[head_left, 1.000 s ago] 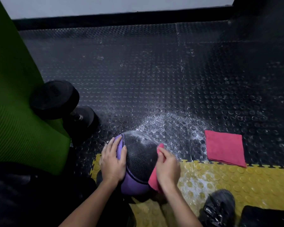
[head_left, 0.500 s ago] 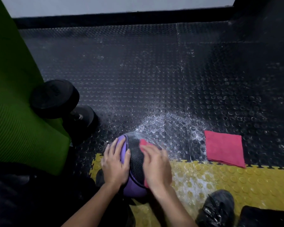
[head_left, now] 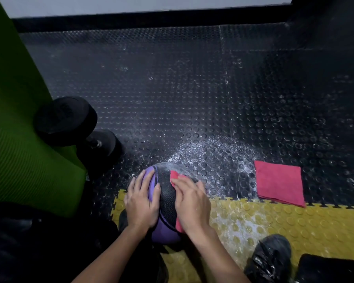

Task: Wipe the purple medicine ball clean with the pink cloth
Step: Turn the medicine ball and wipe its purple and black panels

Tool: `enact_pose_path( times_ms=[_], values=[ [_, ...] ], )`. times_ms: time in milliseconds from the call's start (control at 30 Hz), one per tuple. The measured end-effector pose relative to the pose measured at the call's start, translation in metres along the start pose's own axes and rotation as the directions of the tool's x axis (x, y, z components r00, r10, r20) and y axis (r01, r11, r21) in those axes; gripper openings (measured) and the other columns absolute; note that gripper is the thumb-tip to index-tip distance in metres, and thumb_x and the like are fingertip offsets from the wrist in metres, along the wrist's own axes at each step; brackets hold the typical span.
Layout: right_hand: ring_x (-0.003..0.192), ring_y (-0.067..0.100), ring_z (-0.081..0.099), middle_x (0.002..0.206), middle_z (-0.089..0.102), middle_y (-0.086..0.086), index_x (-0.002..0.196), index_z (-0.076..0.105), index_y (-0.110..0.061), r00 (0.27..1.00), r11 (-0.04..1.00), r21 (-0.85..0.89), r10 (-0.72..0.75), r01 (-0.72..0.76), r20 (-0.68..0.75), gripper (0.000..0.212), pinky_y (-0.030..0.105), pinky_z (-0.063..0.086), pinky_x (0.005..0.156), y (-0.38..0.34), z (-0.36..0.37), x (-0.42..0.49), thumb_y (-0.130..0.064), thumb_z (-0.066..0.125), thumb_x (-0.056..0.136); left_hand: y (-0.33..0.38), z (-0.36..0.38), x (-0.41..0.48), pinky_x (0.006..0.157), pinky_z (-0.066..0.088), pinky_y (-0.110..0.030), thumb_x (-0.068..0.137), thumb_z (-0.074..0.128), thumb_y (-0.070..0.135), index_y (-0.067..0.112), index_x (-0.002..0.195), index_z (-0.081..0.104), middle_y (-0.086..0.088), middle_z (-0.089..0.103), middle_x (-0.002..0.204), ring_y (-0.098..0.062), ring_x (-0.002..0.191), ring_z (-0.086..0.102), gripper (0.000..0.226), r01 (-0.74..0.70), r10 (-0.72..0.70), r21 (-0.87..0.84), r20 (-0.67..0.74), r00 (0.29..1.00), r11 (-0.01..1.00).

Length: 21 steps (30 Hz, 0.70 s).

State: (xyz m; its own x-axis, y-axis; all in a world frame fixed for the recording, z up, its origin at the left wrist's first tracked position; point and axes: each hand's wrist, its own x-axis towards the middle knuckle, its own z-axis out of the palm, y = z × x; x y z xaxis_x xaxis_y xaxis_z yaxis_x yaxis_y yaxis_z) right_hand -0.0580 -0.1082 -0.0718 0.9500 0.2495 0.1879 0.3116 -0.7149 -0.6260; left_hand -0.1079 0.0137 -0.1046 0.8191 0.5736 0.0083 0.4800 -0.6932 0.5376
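The purple and black medicine ball (head_left: pixel 168 201) rests on the floor at the seam between the black mat and the yellow mat. My left hand (head_left: pixel 142 203) lies flat on its purple left side, holding it steady. My right hand (head_left: pixel 192 203) presses a pink cloth (head_left: pixel 174 175) against the ball's top right; only the cloth's upper corner and a strip below the palm show. White dust coats the ball's far edge.
A second folded pink cloth (head_left: pixel 279 182) lies on the floor to the right. White powder (head_left: pixel 212 152) is scattered beyond the ball. A black dumbbell (head_left: pixel 78 129) sits left, against a green mat (head_left: pixel 18 139). A black plastic bag (head_left: pixel 271 260) lies near the lower right.
My right hand has slid the pink cloth from the ball's right side up over its top, then held there. The left hand has stayed on the ball.
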Motion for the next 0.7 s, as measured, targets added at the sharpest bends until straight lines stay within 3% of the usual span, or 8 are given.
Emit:
enact_pose_path(
  times_ms=[100, 200, 267, 367, 467, 533, 633, 700],
  values=[
    [0.085, 0.013, 0.054, 0.108, 0.065, -0.016, 0.104, 0.067, -0.033, 0.978, 0.979, 0.089, 0.175, -0.185, 0.112, 0.022, 0.023, 0.047, 0.068, 0.019, -0.002, 0.007, -0.023, 0.053, 0.091, 0.002, -0.002, -0.001, 0.108, 0.03, -0.045, 0.083, 0.024, 0.057, 0.024, 0.135, 0.05, 0.0, 0.047, 0.142, -0.027, 0.132, 0.04, 0.067, -0.008, 0.008, 0.008, 0.003, 1.0, 1.0],
    [0.087, 0.019, 0.057, 0.109, 0.067, -0.005, 0.107, 0.065, -0.034, 0.835, 0.842, 0.099, 0.499, -0.531, 0.232, 0.023, 0.022, 0.038, 0.063, 0.044, -0.012, 0.016, -0.028, 0.047, 0.094, 0.008, 0.001, -0.003, 0.105, 0.033, -0.049, 0.084, 0.027, 0.055, 0.025, 0.133, 0.052, 0.001, 0.051, 0.139, -0.029, 0.13, 0.042, 0.062, -0.033, 0.033, 0.03, -0.001, 0.999, 0.999],
    [0.095, 0.021, 0.058, 0.111, 0.065, -0.005, 0.108, 0.065, -0.032, 0.842, 0.856, 0.029, 0.501, -0.516, 0.202, 0.024, 0.023, 0.04, 0.068, 0.038, -0.014, 0.017, -0.026, 0.047, 0.094, 0.011, 0.001, -0.004, 0.101, 0.038, -0.052, 0.085, 0.032, 0.052, 0.026, 0.131, 0.055, -0.001, 0.054, 0.136, -0.033, 0.127, 0.046, 0.057, -0.071, 0.071, 0.036, -0.005, 0.997, 0.997],
    [0.09, 0.021, 0.057, 0.105, 0.067, -0.009, 0.103, 0.069, -0.027, 0.976, 0.978, 0.021, 0.208, -0.209, 0.065, 0.022, 0.026, 0.046, 0.073, 0.007, -0.007, 0.005, -0.019, 0.053, 0.09, 0.01, 0.003, -0.006, 0.093, 0.043, -0.059, 0.086, 0.037, 0.046, 0.028, 0.128, 0.052, -0.005, 0.057, 0.132, -0.038, 0.121, 0.051, 0.048, -0.144, 0.145, 0.063, -0.012, 0.989, 0.988],
    [0.079, 0.018, 0.058, 0.097, 0.068, -0.016, 0.095, 0.071, -0.029, 0.999, 0.999, 0.018, 0.04, -0.04, 0.01, 0.02, 0.023, 0.049, 0.063, 0.003, -0.004, 0.0, -0.02, 0.056, 0.086, 0.008, 0.002, -0.006, 0.095, 0.042, -0.058, 0.086, 0.037, 0.047, 0.028, 0.128, 0.052, -0.005, 0.057, 0.133, -0.037, 0.122, 0.05, 0.049, -0.156, 0.157, 0.059, -0.01, 0.988, 0.986],
    [0.087, 0.016, 0.056, 0.105, 0.065, -0.016, 0.102, 0.068, -0.032, 0.975, 0.976, 0.067, 0.199, -0.206, 0.094, 0.022, 0.022, 0.045, 0.066, 0.021, -0.005, 0.005, -0.021, 0.052, 0.091, 0.01, 0.0, -0.005, 0.098, 0.04, -0.057, 0.086, 0.035, 0.049, 0.025, 0.128, 0.057, -0.004, 0.055, 0.134, -0.036, 0.125, 0.048, 0.053, -0.129, 0.129, 0.045, -0.001, 0.992, 0.991],
    [0.091, 0.021, 0.059, 0.109, 0.066, -0.007, 0.103, 0.066, -0.035, 0.841, 0.84, 0.107, 0.509, -0.532, 0.185, 0.022, 0.027, 0.047, 0.07, 0.048, -0.011, 0.01, -0.025, 0.049, 0.093, 0.014, 0.0, -0.005, 0.1, 0.038, -0.057, 0.086, 0.034, 0.05, 0.026, 0.128, 0.057, -0.002, 0.054, 0.136, -0.036, 0.127, 0.046, 0.054, -0.118, 0.118, 0.03, 0.003, 0.993, 0.993],
    [0.096, 0.023, 0.059, 0.111, 0.066, -0.005, 0.105, 0.066, -0.032, 0.846, 0.854, 0.033, 0.509, -0.52, 0.16, 0.023, 0.03, 0.048, 0.075, 0.043, -0.013, 0.01, -0.024, 0.049, 0.093, 0.014, 0.001, -0.006, 0.098, 0.04, -0.058, 0.087, 0.035, 0.048, 0.029, 0.128, 0.054, -0.002, 0.055, 0.134, -0.036, 0.124, 0.048, 0.049, -0.157, 0.157, 0.049, 0.005, 0.988, 0.986]
  ],
)
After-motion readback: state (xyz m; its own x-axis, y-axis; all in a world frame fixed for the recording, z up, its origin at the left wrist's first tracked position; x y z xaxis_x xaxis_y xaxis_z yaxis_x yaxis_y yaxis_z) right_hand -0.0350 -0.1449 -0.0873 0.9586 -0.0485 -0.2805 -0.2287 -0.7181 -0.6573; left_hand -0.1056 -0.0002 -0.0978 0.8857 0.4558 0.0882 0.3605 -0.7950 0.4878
